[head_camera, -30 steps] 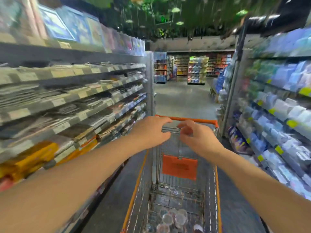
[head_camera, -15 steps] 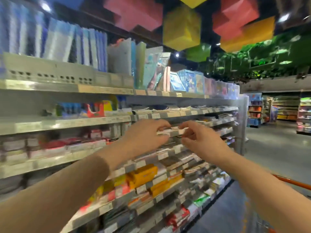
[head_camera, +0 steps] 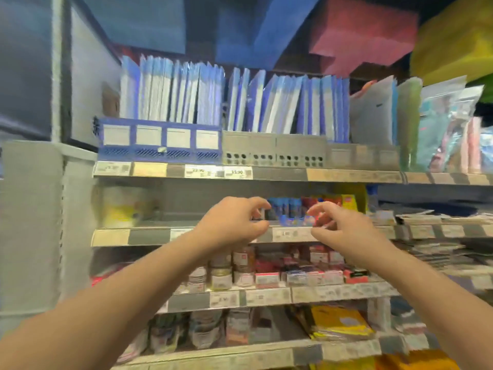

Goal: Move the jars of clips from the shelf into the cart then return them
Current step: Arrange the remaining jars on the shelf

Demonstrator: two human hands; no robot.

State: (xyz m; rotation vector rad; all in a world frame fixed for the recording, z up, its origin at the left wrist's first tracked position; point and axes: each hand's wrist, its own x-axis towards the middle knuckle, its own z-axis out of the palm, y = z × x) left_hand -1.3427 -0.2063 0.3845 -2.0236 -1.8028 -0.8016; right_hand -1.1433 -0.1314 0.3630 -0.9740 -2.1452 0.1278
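Note:
Several small clear jars of clips (head_camera: 220, 275) with white labels stand in stacked rows on the third shelf (head_camera: 266, 296), just below my hands. My left hand (head_camera: 231, 226) hovers in front of the second shelf's price rail (head_camera: 149, 236), fingers loosely curled with nothing in them. My right hand (head_camera: 342, 232) hangs level with it a short way to the right, also loosely curled and holding nothing. Neither hand touches the jars. The cart is out of view.
Blue folders (head_camera: 186, 94) stand upright in trays on the top shelf. Blue and red packets (head_camera: 290, 209) sit behind my hands. Small red and white boxes (head_camera: 312, 273) lie right of the jars, yellow packs (head_camera: 338, 323) below, stacked paper (head_camera: 442, 236) at right.
My view swung left from the aisle and cart to face the shelving head-on. Both hands left the cart handle and now hang in front of the shelves, holding nothing.

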